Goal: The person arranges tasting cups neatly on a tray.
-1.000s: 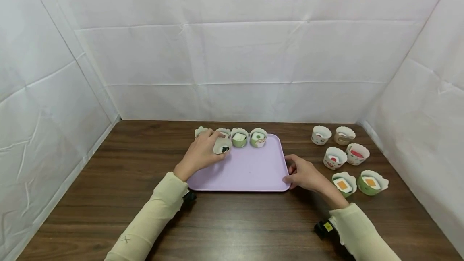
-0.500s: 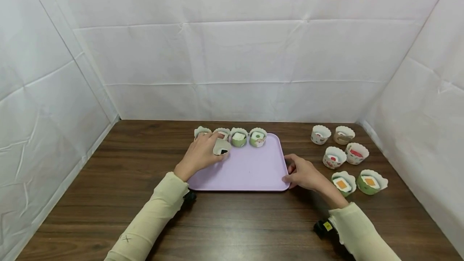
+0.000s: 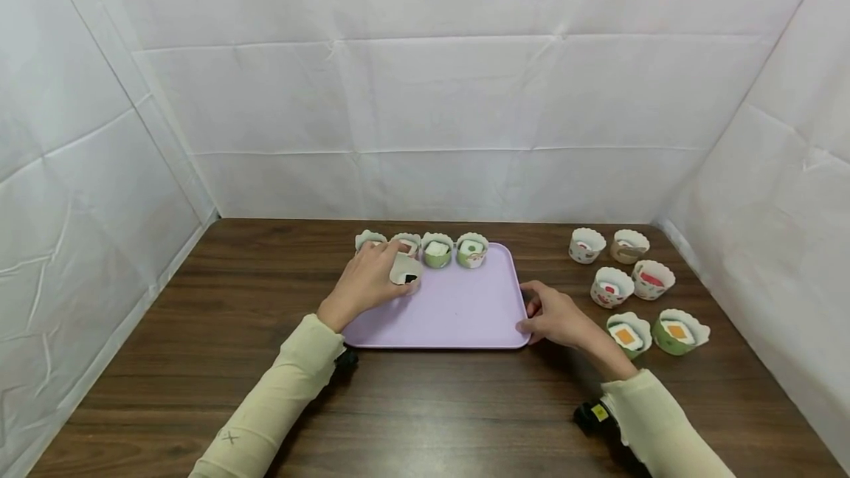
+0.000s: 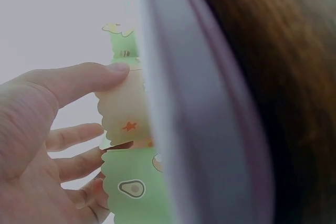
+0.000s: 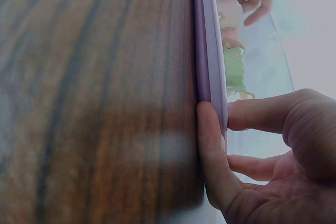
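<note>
My left hand (image 3: 368, 282) grips a cream paper baking cup (image 4: 121, 111) with a small red star on its side. Its thumb presses the near side of the cup, low over the tray's left part. Something white and black shows inside, partly hidden. Behind it, several cups stand along the tray's far edge, among them a green cup (image 3: 437, 251) and a green-and-white one (image 3: 472, 251); my left hand partly covers the leftmost two. At the near right corner of the lilac tray (image 3: 458, 312), my right hand (image 3: 558, 319) pinches the rim between thumb and fingers.
Several more paper cups stand in pairs on the dark wooden table (image 3: 425, 411) to the right. A green cup with an orange-topped piece (image 3: 629, 335) is close beside my right wrist. White cloth (image 3: 425, 94) walls off the back and both sides.
The cup in my left hand has tipped or settled slightly, and the black patch inside it now shows a little lower. Both hands otherwise keep their places.
</note>
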Action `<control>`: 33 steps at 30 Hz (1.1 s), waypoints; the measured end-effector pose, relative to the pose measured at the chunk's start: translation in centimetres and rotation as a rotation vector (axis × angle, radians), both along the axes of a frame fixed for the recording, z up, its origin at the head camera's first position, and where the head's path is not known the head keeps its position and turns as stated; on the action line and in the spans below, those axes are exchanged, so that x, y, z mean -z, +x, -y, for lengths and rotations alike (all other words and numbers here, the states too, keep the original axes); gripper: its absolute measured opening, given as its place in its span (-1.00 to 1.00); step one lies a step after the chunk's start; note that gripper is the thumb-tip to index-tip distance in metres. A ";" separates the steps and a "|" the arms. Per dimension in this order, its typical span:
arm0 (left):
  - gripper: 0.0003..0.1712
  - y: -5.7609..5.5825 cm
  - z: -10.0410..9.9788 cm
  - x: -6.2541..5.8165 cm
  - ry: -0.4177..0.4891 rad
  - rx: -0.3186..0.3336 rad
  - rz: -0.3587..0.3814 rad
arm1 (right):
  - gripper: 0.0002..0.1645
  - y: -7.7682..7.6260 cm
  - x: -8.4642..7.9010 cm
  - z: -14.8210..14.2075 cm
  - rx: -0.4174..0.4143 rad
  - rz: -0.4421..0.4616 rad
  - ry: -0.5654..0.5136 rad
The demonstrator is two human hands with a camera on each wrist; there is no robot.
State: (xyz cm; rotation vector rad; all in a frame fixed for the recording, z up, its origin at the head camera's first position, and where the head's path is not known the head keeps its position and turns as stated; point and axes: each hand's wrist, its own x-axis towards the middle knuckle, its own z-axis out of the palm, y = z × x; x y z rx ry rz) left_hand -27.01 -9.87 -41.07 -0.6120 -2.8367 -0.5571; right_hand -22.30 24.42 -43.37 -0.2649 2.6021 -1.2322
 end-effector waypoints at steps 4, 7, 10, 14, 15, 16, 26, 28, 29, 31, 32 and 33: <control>-0.20 0.0 0.0 0.0 -0.003 -0.002 0.009 | -0.10 0.0 0.1 0.0 0.000 -0.001 0.001; -0.19 0.0 0.1 0.1 -0.002 -0.003 0.010 | -0.10 -0.1 0.1 0.0 0.000 0.001 0.002; -0.18 -0.1 0.2 0.1 -0.001 0.002 0.004 | -0.10 -0.1 0.1 0.0 0.001 0.002 0.003; -0.18 0.0 0.5 -0.4 0.015 0.004 -0.008 | -0.10 -0.1 0.1 0.0 0.003 0.002 0.009; -0.17 0.1 0.6 -0.6 0.021 0.001 -0.009 | -0.10 -0.1 0.0 0.0 0.002 0.002 0.009; -0.15 0.1 0.7 -0.9 0.028 -0.002 -0.007 | -0.09 -0.1 0.0 0.0 0.003 0.003 0.009; -0.11 1.4 3.1 -2.8 0.151 -0.004 0.111 | -0.08 0.1 -0.2 -0.2 -0.008 -0.005 0.016; -0.11 1.8 3.7 -2.8 0.158 -0.010 0.117 | -0.07 0.1 -0.2 -0.2 -0.009 -0.006 0.016; -0.12 2.0 4.1 -2.7 0.162 -0.015 0.124 | -0.08 0.1 -0.2 -0.2 -0.008 -0.004 0.016; -0.09 2.5 4.9 -2.4 0.175 -0.026 0.133 | -0.08 0.1 -0.2 -0.1 -0.008 -0.003 0.019; -0.07 2.7 5.3 -2.1 0.185 -0.034 0.140 | -0.08 0.0 -0.1 0.0 -0.007 -0.002 0.020; -0.04 2.8 5.7 -1.9 0.196 -0.045 0.151 | -0.08 0.0 -0.2 0.0 -0.009 -0.003 0.021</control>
